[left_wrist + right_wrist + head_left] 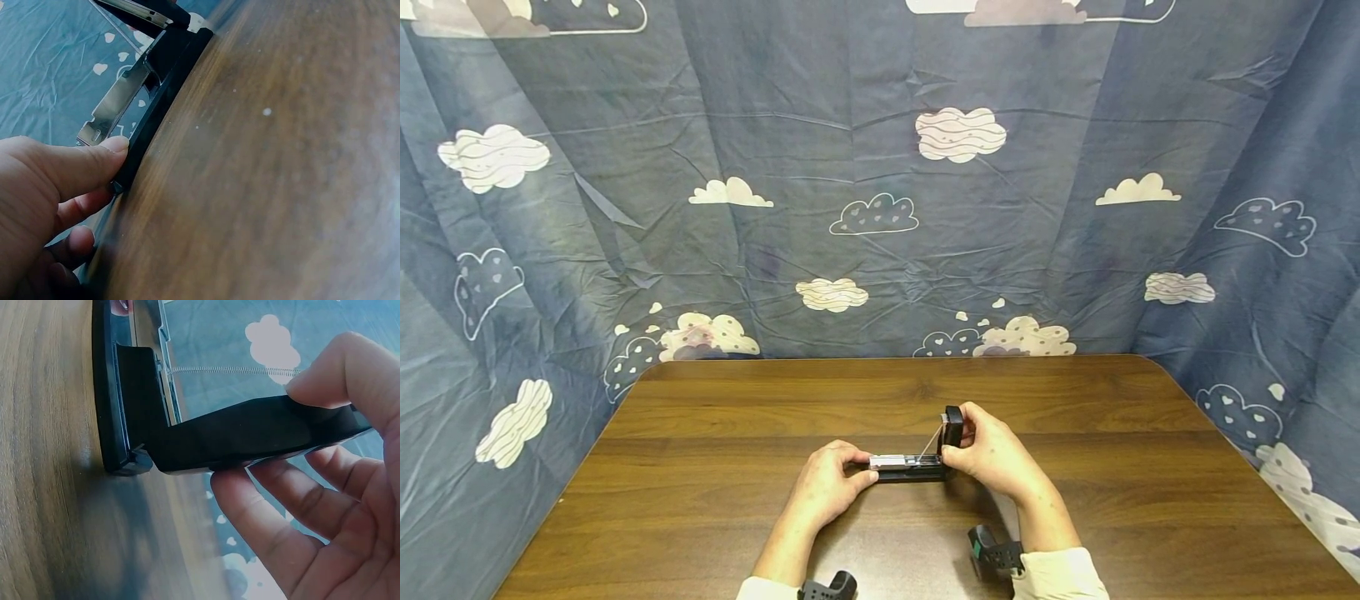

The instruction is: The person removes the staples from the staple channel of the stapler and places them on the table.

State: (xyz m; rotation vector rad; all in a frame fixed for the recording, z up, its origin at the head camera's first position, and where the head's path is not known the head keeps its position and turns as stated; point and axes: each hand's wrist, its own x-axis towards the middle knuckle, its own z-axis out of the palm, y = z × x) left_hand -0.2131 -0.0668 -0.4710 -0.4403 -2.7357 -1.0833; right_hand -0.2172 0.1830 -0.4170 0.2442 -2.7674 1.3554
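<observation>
A black stapler [910, 477] lies on the table with its top cover [250, 434] swung up, about upright from the base. My left hand [826, 485] pinches the front end of the base; in the left wrist view its thumb presses beside the silver staple channel [115, 103]. My right hand [1000, 454] grips the raised cover, thumb on one side and fingers on the other. Between cover and channel stretches a thin coil spring [231, 371]. Whether staples lie inside the channel, I cannot tell.
Beneath the stapler is a brown wooden table [700, 408] with rounded far corners. A blue curtain [820, 150] with cloud prints hangs behind it and at both sides. Dark bands with cameras [992, 550] sit on the wrists.
</observation>
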